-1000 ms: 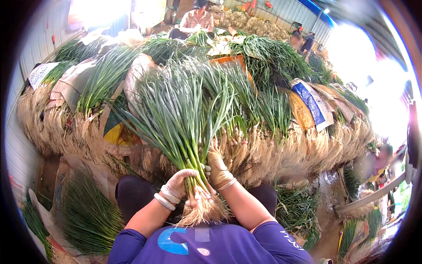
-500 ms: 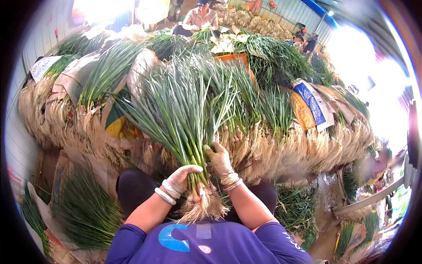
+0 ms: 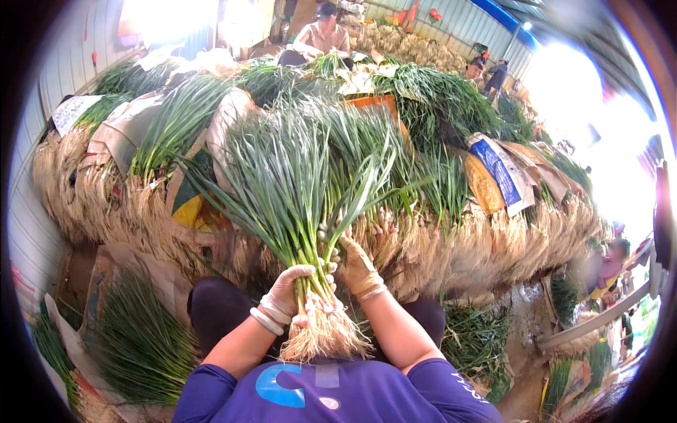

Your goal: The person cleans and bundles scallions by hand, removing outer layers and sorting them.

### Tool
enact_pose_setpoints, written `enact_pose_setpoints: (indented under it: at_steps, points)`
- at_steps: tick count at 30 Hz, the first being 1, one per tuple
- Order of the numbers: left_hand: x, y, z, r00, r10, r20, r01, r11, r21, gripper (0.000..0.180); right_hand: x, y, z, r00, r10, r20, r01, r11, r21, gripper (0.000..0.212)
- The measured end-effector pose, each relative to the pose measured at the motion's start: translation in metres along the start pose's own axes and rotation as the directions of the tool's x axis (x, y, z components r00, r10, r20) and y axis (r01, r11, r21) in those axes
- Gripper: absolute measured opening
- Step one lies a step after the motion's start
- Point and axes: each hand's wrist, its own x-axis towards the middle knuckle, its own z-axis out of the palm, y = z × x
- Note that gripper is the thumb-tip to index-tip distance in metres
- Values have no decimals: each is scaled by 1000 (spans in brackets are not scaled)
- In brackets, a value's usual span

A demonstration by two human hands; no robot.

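Note:
In front of my body I hold an upright, spread bunch of green garlic [image 3: 310,243], its long leaves fanning away and its pale roots hanging toward my chest. My left hand [image 3: 290,287], in a whitish glove, is closed round the stems just above the roots, with the thumb across the front. On the other side, my right hand [image 3: 357,269], in a yellowed glove, grips the bunch from the right. Pale gloved fingertips show between the stems. Past the bunch, more garlic [image 3: 381,208] lies with bulbs and roots toward me.
A long heap of garlic with hanging roots [image 3: 493,240] runs across in front, partly covered by woven sacks [image 3: 486,173]. Loose garlic leaves [image 3: 134,338] lie at lower left, with cut greens [image 3: 472,338] at lower right. A person [image 3: 324,35] sits behind the heap; others are at right.
The bunch's leaves have spread farther to the right and its roots hang closer together. My right hand has shifted slightly lower and to the right; my left hand stays round the stems.

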Motion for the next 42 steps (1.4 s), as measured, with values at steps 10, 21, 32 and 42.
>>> enact_pose_setpoints:
  at_steps: [10, 21, 32, 42]
  points:
    - [-2, 3, 1, 990, -132, 56, 132, 991, 6, 61, 14, -4, -8, 995, -96, -16, 94, 988, -122, 26]
    - [4, 15, 10, 997, -6, 74, -3, 993, 118, 57, 17, 42, -41, 990, 28, 139, 31, 914, -405, 22]
    - [-1, 19, 6, 999, 49, 17, -50, 991, 127, 59, -70, 6, -76, 916, 263, -304, 10, -771, -637, 31]
    - [-5, 17, 5, 999, -6, 32, 5, 999, 52, 53, 42, -104, 39, 886, -286, 365, 163, -545, -822, 38]
